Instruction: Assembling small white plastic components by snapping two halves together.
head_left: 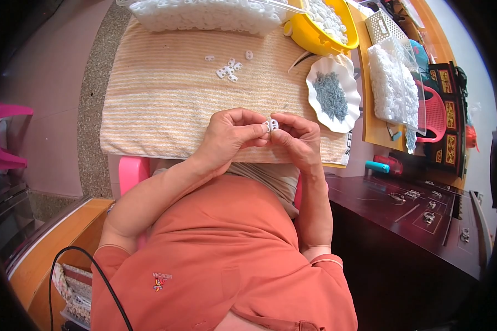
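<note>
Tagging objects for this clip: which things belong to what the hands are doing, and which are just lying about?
In use:
left hand and right hand, pinching a small white plastic piece
loose white pieces on the striped towel
white dish of grey metal bits
yellow bowl of white pieces

Lying about:
pink stool
dark cabinet
black cable

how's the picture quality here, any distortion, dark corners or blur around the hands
Head view: strong fisheye bend, so the striped towel edges curve and the corners fall to black; light is even and soft, no harsh glare; the left hand and right hand are fairly sharp, but the small white piece between them is too tiny to make out.
</note>
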### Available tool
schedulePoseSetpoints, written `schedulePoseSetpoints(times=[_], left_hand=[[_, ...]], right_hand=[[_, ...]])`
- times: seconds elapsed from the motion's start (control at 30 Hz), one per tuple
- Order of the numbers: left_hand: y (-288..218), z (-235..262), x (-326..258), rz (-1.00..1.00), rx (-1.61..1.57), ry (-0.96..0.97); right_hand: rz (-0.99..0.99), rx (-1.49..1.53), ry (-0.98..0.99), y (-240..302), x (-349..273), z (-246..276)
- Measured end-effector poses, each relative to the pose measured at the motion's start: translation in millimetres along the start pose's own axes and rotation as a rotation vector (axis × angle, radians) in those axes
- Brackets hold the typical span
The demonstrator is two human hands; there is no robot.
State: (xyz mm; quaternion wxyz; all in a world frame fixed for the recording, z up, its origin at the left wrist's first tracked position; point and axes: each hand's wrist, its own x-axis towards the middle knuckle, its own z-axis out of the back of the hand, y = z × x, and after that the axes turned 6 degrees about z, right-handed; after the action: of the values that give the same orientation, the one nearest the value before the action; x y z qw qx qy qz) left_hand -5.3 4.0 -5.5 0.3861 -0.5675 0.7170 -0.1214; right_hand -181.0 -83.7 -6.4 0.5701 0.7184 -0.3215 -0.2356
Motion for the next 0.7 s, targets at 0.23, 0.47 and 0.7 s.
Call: schedulePoseSetpoints(times=[0.23,0.47,0.7], left_hand=[[0.6,0.1,0.1,0.005,0.002,0.022],[-2.4,-3.4,-2.0,0.007,-0.017,0.005],[-6.5,-4.9,-3.7,0.064,0.015,0.005]], right_hand=[[0.004,0.037,0.01,-1.9,-1.0,1.5],[-0.003,0.087,0.022,-2.6,-1.1,1.9],[-0.032,0.131,0.005,-6.6,-2.5,3.9]])
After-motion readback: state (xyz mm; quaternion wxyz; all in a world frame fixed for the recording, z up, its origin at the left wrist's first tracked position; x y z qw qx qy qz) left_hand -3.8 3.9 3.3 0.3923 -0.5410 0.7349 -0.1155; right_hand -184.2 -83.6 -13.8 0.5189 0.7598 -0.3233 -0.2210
